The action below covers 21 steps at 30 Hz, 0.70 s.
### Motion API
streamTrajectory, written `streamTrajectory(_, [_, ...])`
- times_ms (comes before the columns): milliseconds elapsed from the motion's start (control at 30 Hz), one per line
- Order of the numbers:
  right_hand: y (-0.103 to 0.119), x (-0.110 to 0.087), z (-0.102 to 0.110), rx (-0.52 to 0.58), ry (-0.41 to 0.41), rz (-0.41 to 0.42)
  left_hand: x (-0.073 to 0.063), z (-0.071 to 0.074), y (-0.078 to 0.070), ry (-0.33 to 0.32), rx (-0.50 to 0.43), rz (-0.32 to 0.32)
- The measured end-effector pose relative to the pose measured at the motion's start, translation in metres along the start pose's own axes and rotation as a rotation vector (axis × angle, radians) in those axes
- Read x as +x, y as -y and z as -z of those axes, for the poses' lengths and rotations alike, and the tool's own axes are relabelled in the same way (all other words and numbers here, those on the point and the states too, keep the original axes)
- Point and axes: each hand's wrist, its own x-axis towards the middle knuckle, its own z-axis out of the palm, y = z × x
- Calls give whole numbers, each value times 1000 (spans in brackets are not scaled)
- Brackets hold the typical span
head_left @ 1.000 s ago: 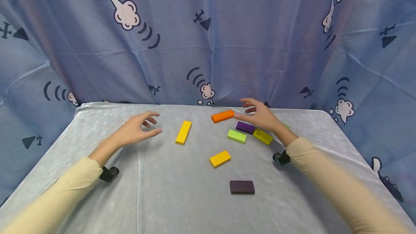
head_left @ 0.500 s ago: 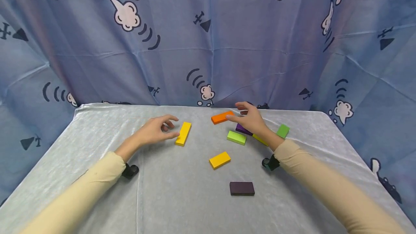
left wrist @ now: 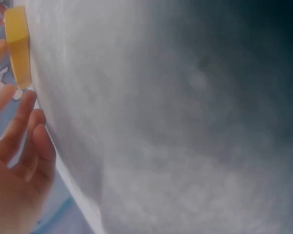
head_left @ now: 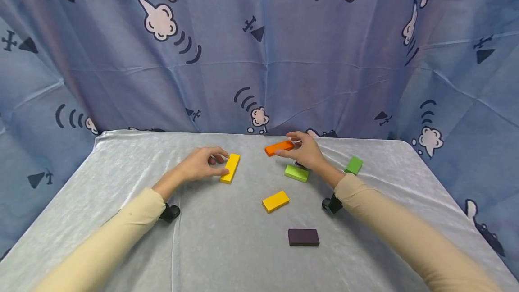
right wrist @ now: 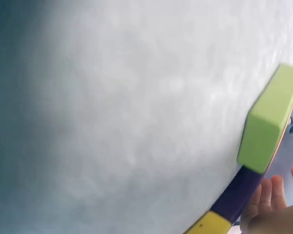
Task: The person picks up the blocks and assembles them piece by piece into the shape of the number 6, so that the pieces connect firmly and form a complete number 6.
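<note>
In the head view, my left hand (head_left: 201,164) is beside a long yellow block (head_left: 231,168) lying flat on the table. The thumb tip overlaps the block's near left edge, and the relaxed fingers are spread toward its far end. My right hand (head_left: 309,153) reaches over the right end of an orange block (head_left: 275,148), its thumb along the near side and its forefinger beyond the far side. Below that hand lies a light green block (head_left: 296,173). A purple block (right wrist: 238,192) and an olive-yellow block (right wrist: 211,225) are largely hidden by the hand from above.
A shorter yellow block (head_left: 275,202) lies mid-table and a dark brown block (head_left: 303,237) nearer the front. To the right of the right wrist is a green block (head_left: 354,164). A blue patterned curtain (head_left: 219,48) hangs behind the grey cloth-covered table (head_left: 219,247).
My left hand has moved right to the long yellow block. My right hand has moved left and nearer to the orange block, uncovering the green block. The blocks have stayed in place.
</note>
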Motion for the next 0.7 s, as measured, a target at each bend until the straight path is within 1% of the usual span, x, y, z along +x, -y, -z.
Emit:
streamTrajectory(100, [-4, 5, 2, -10, 21, 5, 1, -1, -1, 1, 0, 9])
streamTrajectory(233, [-8, 13, 6, -13, 70, -18, 1, -2, 0, 1, 2, 8])
streamTrajectory(500, [-15, 29, 11, -20, 168, 1, 2, -2, -1, 9, 8, 30])
streamTrajectory(700, [-19, 36, 13, -22, 204, 9, 2, -2, -3, 11, 0, 31])
